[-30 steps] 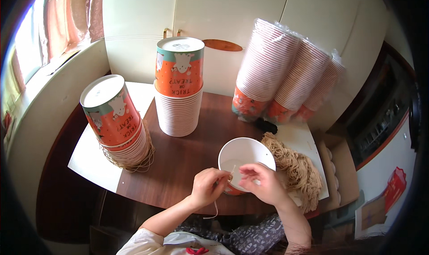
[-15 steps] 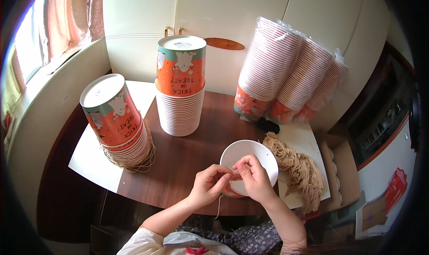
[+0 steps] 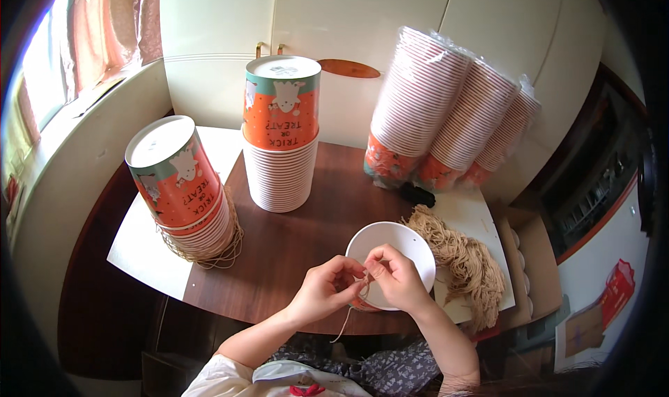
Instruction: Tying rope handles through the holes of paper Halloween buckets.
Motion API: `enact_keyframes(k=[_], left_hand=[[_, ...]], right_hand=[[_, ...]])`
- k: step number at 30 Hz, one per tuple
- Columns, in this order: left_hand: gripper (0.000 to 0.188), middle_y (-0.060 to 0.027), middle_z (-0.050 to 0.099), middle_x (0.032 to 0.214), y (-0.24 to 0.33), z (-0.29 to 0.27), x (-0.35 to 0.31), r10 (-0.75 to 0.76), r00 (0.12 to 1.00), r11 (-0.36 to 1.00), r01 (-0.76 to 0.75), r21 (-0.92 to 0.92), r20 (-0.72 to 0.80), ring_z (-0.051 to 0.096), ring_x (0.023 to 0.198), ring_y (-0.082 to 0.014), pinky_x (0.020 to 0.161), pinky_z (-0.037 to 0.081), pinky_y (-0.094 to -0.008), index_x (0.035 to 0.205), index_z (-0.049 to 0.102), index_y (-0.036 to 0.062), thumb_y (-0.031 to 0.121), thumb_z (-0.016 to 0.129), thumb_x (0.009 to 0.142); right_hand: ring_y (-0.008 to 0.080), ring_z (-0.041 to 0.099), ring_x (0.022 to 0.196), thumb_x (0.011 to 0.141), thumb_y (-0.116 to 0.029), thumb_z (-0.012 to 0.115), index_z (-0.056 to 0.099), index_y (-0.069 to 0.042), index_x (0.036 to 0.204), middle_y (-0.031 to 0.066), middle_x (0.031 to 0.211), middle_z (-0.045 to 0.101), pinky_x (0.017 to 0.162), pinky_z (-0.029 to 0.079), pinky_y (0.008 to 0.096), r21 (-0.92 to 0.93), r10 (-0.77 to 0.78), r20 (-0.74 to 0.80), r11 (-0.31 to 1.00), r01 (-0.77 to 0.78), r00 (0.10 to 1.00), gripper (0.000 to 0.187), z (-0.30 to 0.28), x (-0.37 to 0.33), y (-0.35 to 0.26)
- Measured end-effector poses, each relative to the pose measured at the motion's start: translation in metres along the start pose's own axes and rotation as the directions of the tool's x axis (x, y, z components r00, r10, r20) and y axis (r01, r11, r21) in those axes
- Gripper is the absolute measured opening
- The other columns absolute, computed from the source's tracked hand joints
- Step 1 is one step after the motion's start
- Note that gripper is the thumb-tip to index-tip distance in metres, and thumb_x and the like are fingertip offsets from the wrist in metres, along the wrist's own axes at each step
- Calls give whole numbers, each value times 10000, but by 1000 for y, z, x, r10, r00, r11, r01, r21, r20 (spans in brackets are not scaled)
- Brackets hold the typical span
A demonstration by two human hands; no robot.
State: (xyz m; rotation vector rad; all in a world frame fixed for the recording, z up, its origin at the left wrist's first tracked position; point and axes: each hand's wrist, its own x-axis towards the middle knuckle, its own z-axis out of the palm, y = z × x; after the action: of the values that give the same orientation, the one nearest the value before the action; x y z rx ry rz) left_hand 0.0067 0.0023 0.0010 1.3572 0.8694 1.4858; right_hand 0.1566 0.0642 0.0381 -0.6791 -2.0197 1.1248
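Observation:
A white-lined paper bucket (image 3: 411,247) with an orange outside stands upright near the table's front edge, its mouth facing up. Over its near rim my left hand (image 3: 333,282) pinches a thin tan string (image 3: 342,327), whose loose end dangles below toward my lap. My right hand (image 3: 395,278) is closed on the same string, fingertips close to those of the left. The string seems to form a small loop or knot between the fingers, too small to make out fully. A small dark hole shows in the bucket's wall near the right rim.
A bundle of tan strings (image 3: 460,258) lies right of the bucket. Upside-down bucket stacks stand at the left (image 3: 182,188) and back middle (image 3: 281,132), the left one ringed with string loops. Plastic-wrapped bucket stacks (image 3: 425,97) lean back right. A cardboard box (image 3: 540,285) sits beyond the right edge.
The bucket has shifted slightly to the right. My fingers have changed their pinch on the string, and its dangling end has swung a little to the left.

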Motion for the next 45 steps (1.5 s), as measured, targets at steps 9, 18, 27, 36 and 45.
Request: enact_keyframes(k=[9,18,27,36,45], left_hand=[[125,-46,604,733,8,-1,0,-22,999,981,29,190,-38,561,650,-59,583,473,-208,894,565,-16,58,607,803],[113,-58,615,732,12,-1,0,-67,998,982,65,177,5,581,671,-73,596,486,-220,860,578,-20,66,613,795],[105,-56,566,712,14,3,1,95,995,929,-92,358,10,572,609,-101,550,470,-234,837,590,-6,63,629,767],[82,-89,569,680,14,7,0,215,975,843,-159,515,-52,571,564,-160,517,461,-244,795,615,7,56,639,734],[58,-52,607,678,11,7,0,65,982,936,1,353,-176,556,572,-55,503,447,-192,796,604,-18,32,609,766]], right_hand=[[79,529,688,900,-153,504,491,-20,889,7,785,523,637,469,218,333,185,33,925,-186,982,134,2,-2,0],[66,496,661,908,-169,491,489,-44,901,3,760,512,640,439,202,539,311,108,780,-318,944,125,1,-4,-4],[46,477,602,904,-174,500,482,-44,904,-6,742,503,560,413,178,451,256,110,848,-277,960,132,-1,-6,-6],[43,455,583,843,-88,579,473,-23,903,24,833,488,544,410,177,263,190,-16,948,-179,982,138,-2,-4,-8],[80,456,551,667,-34,689,543,-72,826,43,849,454,443,395,217,-406,-261,-13,883,234,965,219,-9,-14,-11]])
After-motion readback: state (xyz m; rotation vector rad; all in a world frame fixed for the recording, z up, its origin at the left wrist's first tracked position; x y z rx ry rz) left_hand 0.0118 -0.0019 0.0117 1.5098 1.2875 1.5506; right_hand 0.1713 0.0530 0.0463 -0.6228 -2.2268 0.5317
